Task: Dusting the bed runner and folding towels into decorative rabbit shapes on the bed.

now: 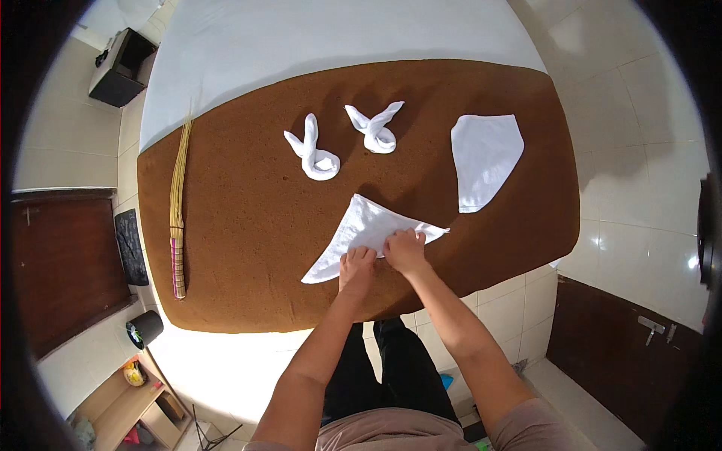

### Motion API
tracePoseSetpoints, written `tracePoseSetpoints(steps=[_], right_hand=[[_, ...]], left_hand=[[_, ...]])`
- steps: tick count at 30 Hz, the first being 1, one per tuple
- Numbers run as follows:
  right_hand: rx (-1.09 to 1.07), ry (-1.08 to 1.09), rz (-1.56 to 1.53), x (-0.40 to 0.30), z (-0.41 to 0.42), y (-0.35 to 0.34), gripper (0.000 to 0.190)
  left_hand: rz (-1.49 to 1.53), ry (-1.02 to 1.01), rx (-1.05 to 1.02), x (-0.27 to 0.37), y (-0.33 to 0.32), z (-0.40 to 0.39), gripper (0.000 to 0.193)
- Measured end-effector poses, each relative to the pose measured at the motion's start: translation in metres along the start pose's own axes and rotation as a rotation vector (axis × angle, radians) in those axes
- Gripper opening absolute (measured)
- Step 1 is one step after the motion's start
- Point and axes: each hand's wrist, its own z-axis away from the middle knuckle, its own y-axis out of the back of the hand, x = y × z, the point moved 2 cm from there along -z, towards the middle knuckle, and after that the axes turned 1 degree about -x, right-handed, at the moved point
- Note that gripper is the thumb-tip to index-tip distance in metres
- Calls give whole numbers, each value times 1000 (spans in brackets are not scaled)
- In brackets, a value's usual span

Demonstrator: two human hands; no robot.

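A white cloth folded into a triangle [366, 222] lies on a brown bedspread [242, 237]. My left hand [357, 268] presses on its near edge with bent fingers. To the right of it, my right hand [405, 248] has curled fingers at the same edge, near the cloth's right corner; whether the fingers pinch fabric is hard to tell. Beyond the hands stand two white cloths rolled into looped shapes with two raised ends, one at the left [318, 158] and one farther back [378, 129]. Another white cloth, folded flat [486, 160], lies at the right.
A stick broom [178, 225] lies along the bed's left side. White sheet [350, 34] covers the far part of the bed. On the floor at the left are a black bin [145, 328] and a wooden shelf unit [113, 414]. Brown doors stand left [67, 270] and right [615, 349].
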Motion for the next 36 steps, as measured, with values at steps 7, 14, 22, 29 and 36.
tracePoseSetpoints(steps=[7, 14, 22, 29, 36], right_hand=[[401, 335, -30, -14, 36, -17, 15], [139, 256, -76, -5, -1, -13, 12], [111, 118, -113, -7, 2, -5, 9], [512, 274, -43, -23, 29, -21, 14], [239, 179, -211, -4, -9, -18, 8]], left_hand=[[387, 130, -171, -23, 9, -21, 12], [92, 108, 29, 6, 3, -12, 24], [186, 72, 105, -3, 0, -10, 20], [416, 87, 6, -18, 20, -23, 11], [129, 137, 98, -3, 2, -18, 18]])
